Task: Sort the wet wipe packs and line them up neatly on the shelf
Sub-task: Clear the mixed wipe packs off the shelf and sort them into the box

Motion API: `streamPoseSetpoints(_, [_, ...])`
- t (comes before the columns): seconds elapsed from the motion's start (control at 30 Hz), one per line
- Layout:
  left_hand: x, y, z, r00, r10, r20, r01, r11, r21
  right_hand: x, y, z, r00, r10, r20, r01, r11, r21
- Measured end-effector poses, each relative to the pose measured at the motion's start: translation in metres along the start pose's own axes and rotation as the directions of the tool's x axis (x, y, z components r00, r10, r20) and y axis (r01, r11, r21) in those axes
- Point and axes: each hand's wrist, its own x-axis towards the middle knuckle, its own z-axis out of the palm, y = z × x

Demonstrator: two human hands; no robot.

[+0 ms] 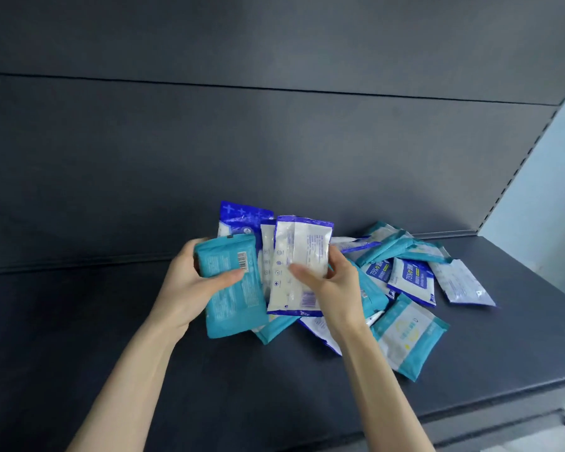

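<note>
A teal pack (232,288), barcode side showing, is gripped in the left hand (190,282), with the thumb laid across its face. A white pack (302,256) with blue ends is held by the right hand (336,282), fingers curled round it, just beside the teal one. The other packs (411,278) are left in a loose, overlapping heap on the dark shelf (79,321), beneath and right of both hands.
</note>
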Motion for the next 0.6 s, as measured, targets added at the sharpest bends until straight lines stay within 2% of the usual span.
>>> streamPoseSetpoints(0.17, [-0.059,0.008,0.004,0.980,0.041,0.192,-0.019,0.993,-0.116,-0.071,-0.015,-0.024,0.999,0.043,-0.024,-0.040,0.994,0.106])
streamPoseSetpoints(0.33, [-0.124,-0.009,0.017,0.906,0.057,0.420,0.007,0.989,-0.148,-0.170,-0.010,-0.047,0.991,0.092,-0.100,-0.071,0.979,0.193])
streamPoseSetpoints(0.5, [-0.197,-0.042,0.038,0.842,0.011,0.540,0.072,0.988,-0.133,-0.278,-0.002,-0.067,0.939,0.163,-0.304,-0.117,0.980,0.163])
streamPoseSetpoints(0.6, [-0.242,-0.053,0.063,0.772,-0.020,0.635,0.099,0.991,-0.089,-0.340,-0.001,-0.091,0.867,0.185,-0.463,-0.108,0.976,0.188])
